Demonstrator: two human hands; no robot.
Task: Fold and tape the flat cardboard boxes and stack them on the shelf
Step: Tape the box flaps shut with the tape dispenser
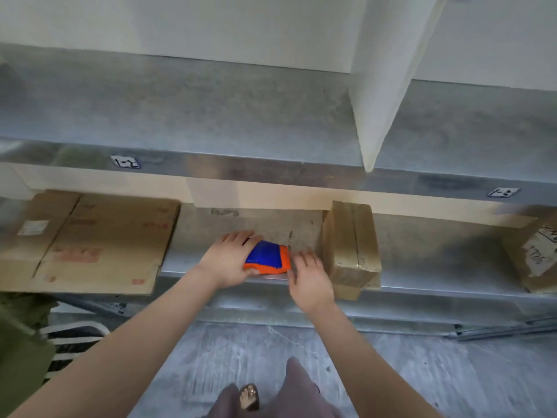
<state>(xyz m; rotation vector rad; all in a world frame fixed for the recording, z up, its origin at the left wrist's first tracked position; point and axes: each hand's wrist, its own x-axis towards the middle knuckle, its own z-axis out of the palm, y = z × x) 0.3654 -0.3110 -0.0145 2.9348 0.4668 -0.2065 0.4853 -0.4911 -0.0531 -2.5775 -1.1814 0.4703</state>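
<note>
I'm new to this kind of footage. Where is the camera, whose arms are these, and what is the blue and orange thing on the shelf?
There is no machine here. A camera worn on a person's head looks down along their two bare arms at a metal shelf. The left hand is curled over a blue and orange tape dispenser that rests on the shelf. The right hand lies just beside the dispenser with its fingers relaxed and holds nothing; whether it touches the dispenser is hard to tell. To the left lies flat cardboard, jutting out over the shelf's front edge. To the right stands a folded box, and another box with handwriting on it sits at the far right.
</note>
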